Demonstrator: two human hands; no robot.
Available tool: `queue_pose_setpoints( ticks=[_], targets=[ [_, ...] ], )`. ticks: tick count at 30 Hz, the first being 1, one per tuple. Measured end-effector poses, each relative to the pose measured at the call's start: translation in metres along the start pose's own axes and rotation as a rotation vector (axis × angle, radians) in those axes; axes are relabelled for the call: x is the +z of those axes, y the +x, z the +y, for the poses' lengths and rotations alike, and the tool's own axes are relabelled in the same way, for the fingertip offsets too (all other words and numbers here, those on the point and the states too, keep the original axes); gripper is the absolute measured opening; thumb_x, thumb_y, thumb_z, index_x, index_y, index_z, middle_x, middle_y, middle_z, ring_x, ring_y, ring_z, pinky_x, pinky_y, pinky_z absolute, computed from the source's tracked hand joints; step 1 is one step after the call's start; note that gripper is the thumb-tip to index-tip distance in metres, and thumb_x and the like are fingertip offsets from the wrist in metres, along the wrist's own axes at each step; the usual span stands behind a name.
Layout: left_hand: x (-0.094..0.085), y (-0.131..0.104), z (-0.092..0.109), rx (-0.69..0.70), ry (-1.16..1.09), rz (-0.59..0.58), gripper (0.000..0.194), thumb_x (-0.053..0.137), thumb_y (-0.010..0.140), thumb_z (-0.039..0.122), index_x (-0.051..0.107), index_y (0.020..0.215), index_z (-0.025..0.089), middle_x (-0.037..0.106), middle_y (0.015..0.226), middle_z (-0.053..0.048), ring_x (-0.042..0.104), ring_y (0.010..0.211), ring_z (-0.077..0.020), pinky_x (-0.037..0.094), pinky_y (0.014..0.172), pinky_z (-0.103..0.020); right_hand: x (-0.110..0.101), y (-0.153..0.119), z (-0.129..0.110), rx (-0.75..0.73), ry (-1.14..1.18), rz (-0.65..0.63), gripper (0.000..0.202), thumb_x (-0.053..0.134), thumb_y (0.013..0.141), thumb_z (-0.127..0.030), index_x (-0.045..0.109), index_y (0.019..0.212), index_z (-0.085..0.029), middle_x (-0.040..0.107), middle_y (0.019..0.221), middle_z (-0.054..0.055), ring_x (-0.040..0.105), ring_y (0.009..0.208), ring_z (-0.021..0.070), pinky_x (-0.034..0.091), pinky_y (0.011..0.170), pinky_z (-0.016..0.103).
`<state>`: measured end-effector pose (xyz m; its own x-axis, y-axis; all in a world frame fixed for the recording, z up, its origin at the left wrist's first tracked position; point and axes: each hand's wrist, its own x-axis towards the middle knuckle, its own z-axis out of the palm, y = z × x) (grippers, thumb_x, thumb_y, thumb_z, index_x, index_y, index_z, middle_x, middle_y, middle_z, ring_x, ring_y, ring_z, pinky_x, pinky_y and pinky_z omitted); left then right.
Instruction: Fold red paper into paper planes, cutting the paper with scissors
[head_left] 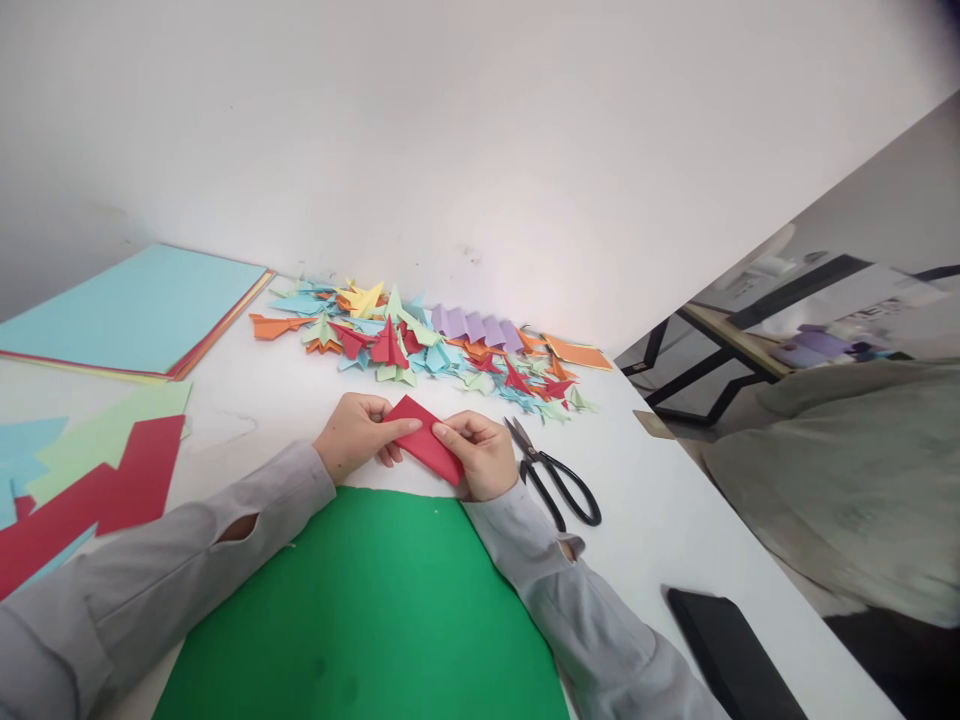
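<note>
A small folded piece of red paper (pixel 425 437) is held between both hands, tilted down to the right. My left hand (pixel 362 432) pinches its left end, thumb on top. At its right part my right hand (pixel 480 453) grips it between thumb and fingers. Beneath and nearer to me lies a green sheet (pixel 360 610) on the white table (pixel 622 480). Black-handled scissors (pixel 559 478) rest just right of my right hand. Behind the hands spreads a pile of small folded paper shapes (pixel 389 346) in several colours, with a purple pleated piece (pixel 476 327) among them.
A stack of large coloured sheets, light blue on top (pixel 142 310), lies at the back left. Cut red (pixel 142 475), green and blue scraps are nearer on the left. A black flat object (pixel 731 650) lies at the front right. Beyond the table's right edge, a person's clothing (pixel 847 480) shows.
</note>
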<state>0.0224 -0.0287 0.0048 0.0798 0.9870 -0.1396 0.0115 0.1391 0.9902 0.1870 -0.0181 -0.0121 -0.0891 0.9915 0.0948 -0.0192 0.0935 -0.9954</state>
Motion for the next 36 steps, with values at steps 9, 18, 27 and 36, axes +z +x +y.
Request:
queue_pose_setpoints(
  ticks=[9, 18, 27, 36],
  targets=[
    [0.003, -0.001, 0.004, 0.006, -0.001, 0.093, 0.051, 0.078, 0.053, 0.044, 0.035, 0.043, 0.019, 0.049, 0.032, 0.004, 0.040, 0.026, -0.0057, 0.027, 0.026, -0.017, 0.000, 0.001, -0.001, -0.009, 0.004, 0.049, 0.028, 0.077, 0.053, -0.042, 0.064, 0.056, -0.018, 0.058, 0.045, -0.002, 0.044, 0.041, 0.0089, 0.033, 0.041, 0.022],
    [0.001, -0.001, 0.001, 0.045, -0.037, -0.069, 0.037, 0.070, 0.063, 0.049, 0.057, 0.055, 0.015, 0.057, 0.041, 0.000, 0.049, 0.033, -0.0095, 0.039, 0.034, -0.020, 0.006, -0.003, -0.003, -0.011, 0.032, 0.059, 0.025, 0.075, 0.056, -0.039, 0.064, 0.057, -0.018, 0.060, 0.047, -0.002, 0.046, 0.042, 0.0094, 0.035, 0.043, 0.023],
    [0.000, -0.004, 0.000, 0.069, 0.058, -0.153, 0.046, 0.064, 0.068, 0.049, 0.056, 0.039, 0.015, 0.053, 0.036, -0.002, 0.047, 0.033, -0.0094, 0.039, 0.037, -0.021, 0.009, -0.006, -0.007, -0.020, 0.042, 0.057, 0.023, 0.075, 0.057, -0.039, 0.063, 0.057, -0.018, 0.061, 0.049, -0.001, 0.048, 0.044, 0.0102, 0.037, 0.044, 0.024],
    [0.000, -0.002, 0.000, 0.059, 0.010, -0.164, 0.038, 0.067, 0.066, 0.046, 0.060, 0.048, 0.014, 0.056, 0.039, -0.002, 0.048, 0.034, -0.0093, 0.037, 0.036, -0.020, 0.013, -0.008, -0.008, -0.059, 0.052, 0.116, 0.022, 0.074, 0.058, -0.037, 0.064, 0.057, -0.018, 0.062, 0.049, -0.001, 0.049, 0.044, 0.0100, 0.038, 0.044, 0.023]
  ],
)
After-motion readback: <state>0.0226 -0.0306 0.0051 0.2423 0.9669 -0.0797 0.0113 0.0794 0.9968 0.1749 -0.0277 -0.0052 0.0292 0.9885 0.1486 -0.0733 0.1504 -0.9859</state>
